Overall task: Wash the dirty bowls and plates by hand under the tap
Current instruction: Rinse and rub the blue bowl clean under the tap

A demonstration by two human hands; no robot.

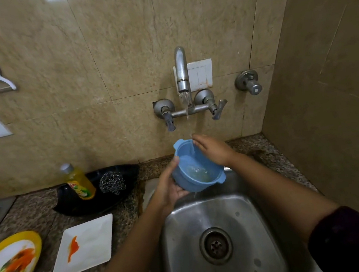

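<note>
Left hand [170, 187] cups the blue bowl [195, 169] from below under the running tap [181, 71] — right hand [213, 149], fingers straight, rests on its rim over the sink [182, 232].

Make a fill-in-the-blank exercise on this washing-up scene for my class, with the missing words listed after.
1. The left hand holds a ____ bowl under the running tap.
2. The white square plate bears a smear coloured ____.
3. The steel scourer lies in a ____ dish beside the soap bottle.
4. The round plate with food scraps has a ____ rim.
Missing words: blue; orange; black; yellow
</note>
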